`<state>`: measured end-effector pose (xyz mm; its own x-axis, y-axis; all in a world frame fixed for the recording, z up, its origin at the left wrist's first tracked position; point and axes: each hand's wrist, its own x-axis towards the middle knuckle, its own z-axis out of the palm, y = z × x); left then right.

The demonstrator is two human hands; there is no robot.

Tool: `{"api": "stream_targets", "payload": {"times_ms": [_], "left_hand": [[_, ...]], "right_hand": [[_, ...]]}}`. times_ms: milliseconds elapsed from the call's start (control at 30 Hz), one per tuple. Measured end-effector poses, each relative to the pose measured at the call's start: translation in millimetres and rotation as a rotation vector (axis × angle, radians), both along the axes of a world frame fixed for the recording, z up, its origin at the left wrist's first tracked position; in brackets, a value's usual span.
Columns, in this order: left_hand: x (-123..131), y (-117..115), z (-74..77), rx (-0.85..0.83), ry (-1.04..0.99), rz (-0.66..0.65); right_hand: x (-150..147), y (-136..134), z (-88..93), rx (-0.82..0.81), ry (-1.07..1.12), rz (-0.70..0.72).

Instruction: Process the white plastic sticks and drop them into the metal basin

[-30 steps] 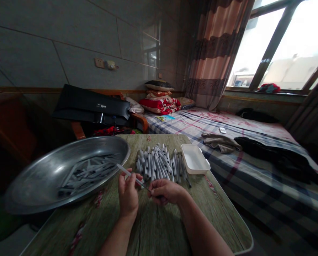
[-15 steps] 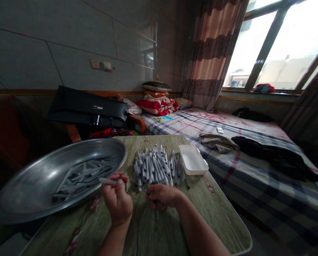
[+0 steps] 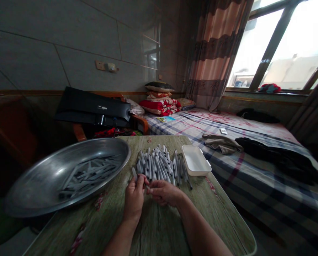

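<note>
My left hand [image 3: 134, 193] is closed round a whitish tube [image 3: 134, 173], whose end sticks up past the fingers. Right beside it, my right hand [image 3: 163, 192] pinches a thin, small piece [image 3: 147, 187] between thumb and finger; its details are too small to tell. The fingertips of both hands nearly meet. Just beyond them a pile of white and grey pen-like tubes with dark ends [image 3: 159, 163] lies on the wood-patterned table [image 3: 153, 227]. More such tubes [image 3: 91, 174] rest in the large metal basin [image 3: 49, 160] on the left.
An open white plastic box [image 3: 196, 161] stands at the table's right edge, beside the pile. A bed [image 3: 228, 177] with clothes and a folded red quilt [image 3: 161, 106] lies beyond and to the right. Behind the basin leans a black monitor-like object [image 3: 92, 108].
My left hand has moved right with the tube, from beside the basin to my right hand, and the tube now points more upward. The camera view has shifted slightly left.
</note>
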<state>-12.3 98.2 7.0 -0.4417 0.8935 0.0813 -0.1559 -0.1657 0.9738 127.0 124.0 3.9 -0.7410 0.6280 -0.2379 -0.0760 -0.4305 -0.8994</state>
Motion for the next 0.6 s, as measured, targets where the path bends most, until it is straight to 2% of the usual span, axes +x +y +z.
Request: {"api": "stream_targets", "payload": {"times_ms": [67,133,233,300,433,600], "left_hand": [[0.4,0.5,-2.4,0.048,-0.093,-0.012],[2.8,0.4,-3.7,0.033,-0.234,-0.028],[7.7,0.2,-4.2,-0.13,-0.555,-0.122],[10.1,0.8,-4.8,-0.239,-0.744,-0.208],[10.9,3.8,-8.3,-0.333,-0.928,-0.351],[10.2,4.2,-9.4,-0.353,-1.001,-0.394]], "right_hand": [[2.1,1.8,2.5,-0.033,0.015,-0.021],[3.1,4.2,5.5,-0.094,0.111,-0.116],[1.6,8.5,7.1,-0.144,0.336,-0.296],[-1.5,11.3,4.9,-0.101,0.425,-0.418],[-11.0,13.0,-3.6,0.107,0.367,-0.629],[-22.0,3.4,-6.5,0.597,-0.097,-0.725]]}}
